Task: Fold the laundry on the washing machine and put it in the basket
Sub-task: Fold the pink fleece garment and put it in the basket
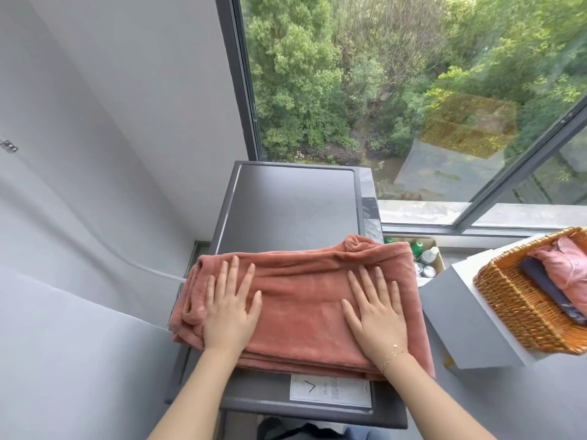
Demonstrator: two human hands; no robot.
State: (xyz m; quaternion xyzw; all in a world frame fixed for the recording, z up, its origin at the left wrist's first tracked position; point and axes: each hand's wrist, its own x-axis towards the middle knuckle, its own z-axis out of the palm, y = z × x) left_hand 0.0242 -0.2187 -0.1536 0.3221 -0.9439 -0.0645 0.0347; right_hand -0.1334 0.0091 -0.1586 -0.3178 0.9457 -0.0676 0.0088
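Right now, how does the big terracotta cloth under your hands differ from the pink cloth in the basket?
The terracotta cloth lies spread on the washing machine, pressed flat by both hands; the pink cloth sits in the wicker basket, untouched. The terracotta one is darker and shows far more surface. Both are folded.

Large dark-framed window (241, 90) showing green trees (301, 74) outside. Open cardboard box of plastic bottles (427, 258) sitting on floor below sill. White hose (139, 268) running along grey wall (95, 122). White paper label (330, 392) lying flat.
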